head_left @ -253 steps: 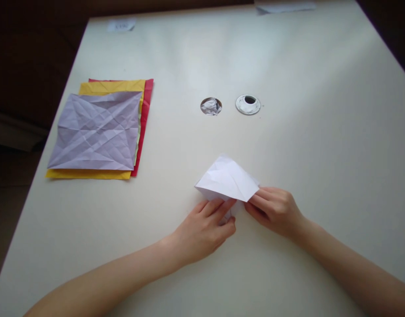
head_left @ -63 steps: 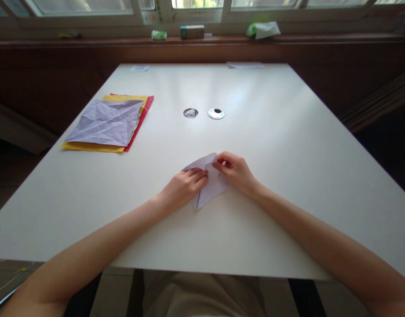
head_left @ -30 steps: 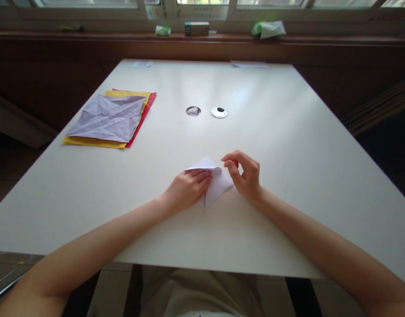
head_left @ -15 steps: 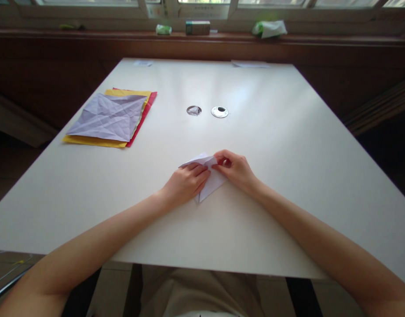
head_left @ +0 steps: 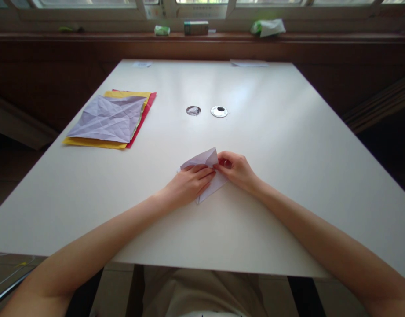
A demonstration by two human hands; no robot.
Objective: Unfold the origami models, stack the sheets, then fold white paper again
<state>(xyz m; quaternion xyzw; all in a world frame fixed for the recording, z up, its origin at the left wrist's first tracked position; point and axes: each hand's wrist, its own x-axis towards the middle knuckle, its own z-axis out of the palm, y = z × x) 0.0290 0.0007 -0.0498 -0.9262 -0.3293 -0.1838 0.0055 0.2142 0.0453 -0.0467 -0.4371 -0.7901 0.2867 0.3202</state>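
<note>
A folded sheet of pale lilac-white paper (head_left: 207,156) is on the table in front of me, with a flap standing up along its far side. My left hand (head_left: 191,182) lies flat across the middle of the paper, fingers stretched out and pressing it down, so part of the folds is hidden. At the sheet's right edge my right hand (head_left: 235,167) pinches the paper between thumb and fingers. The near corner of the paper points toward me.
On the left of the white table (head_left: 271,229) lies a stack of creased sheets, with a lilac sheet (head_left: 110,119) on top of yellow and red ones. Beyond my hands are two round holes, one with a metal cover (head_left: 219,111). A small box (head_left: 196,28) stands on the windowsill.
The far flap of the folded paper has risen and now stands up. My left hand's fingers have shifted slightly right along the sheet; my right hand keeps its pinch.
</note>
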